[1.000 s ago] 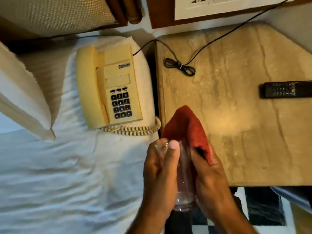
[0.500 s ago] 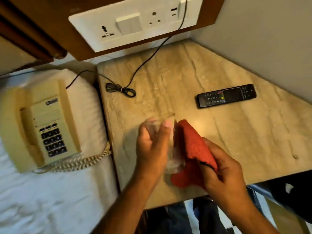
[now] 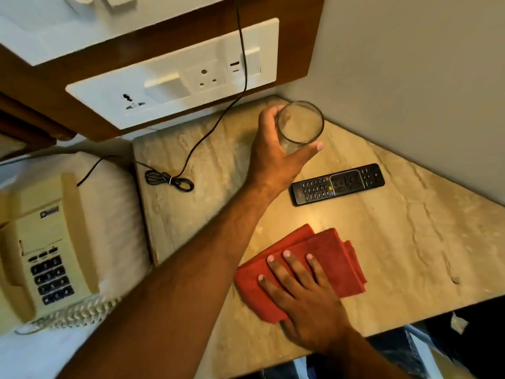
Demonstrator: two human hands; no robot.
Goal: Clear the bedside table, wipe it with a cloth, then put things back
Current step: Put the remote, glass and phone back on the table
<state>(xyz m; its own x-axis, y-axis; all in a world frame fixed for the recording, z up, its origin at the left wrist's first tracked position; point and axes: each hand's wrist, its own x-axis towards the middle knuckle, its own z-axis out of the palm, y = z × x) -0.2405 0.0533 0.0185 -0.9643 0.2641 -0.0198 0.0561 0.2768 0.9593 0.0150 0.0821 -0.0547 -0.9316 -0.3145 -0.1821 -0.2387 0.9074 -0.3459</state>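
Observation:
The bedside table [image 3: 410,242] has a beige marble top. My left hand [image 3: 276,154] reaches to its far corner and grips a clear drinking glass [image 3: 300,124], upright, near the wall; I cannot tell whether the glass touches the top. My right hand [image 3: 306,294] lies flat, fingers spread, on a folded red cloth [image 3: 336,258] near the table's front edge. A black remote control [image 3: 338,184] lies between the glass and the cloth.
A cream telephone [image 3: 46,242] with its coiled cord rests on the white bed at the left. A bundled black cable [image 3: 169,181] lies on the table's left side and runs up past the white socket panel [image 3: 175,80]. A grey wall borders the table's right.
My left hand has carried the glass from the front of the table to the far corner. My right hand has laid the red cloth flat on the table and rests on it.

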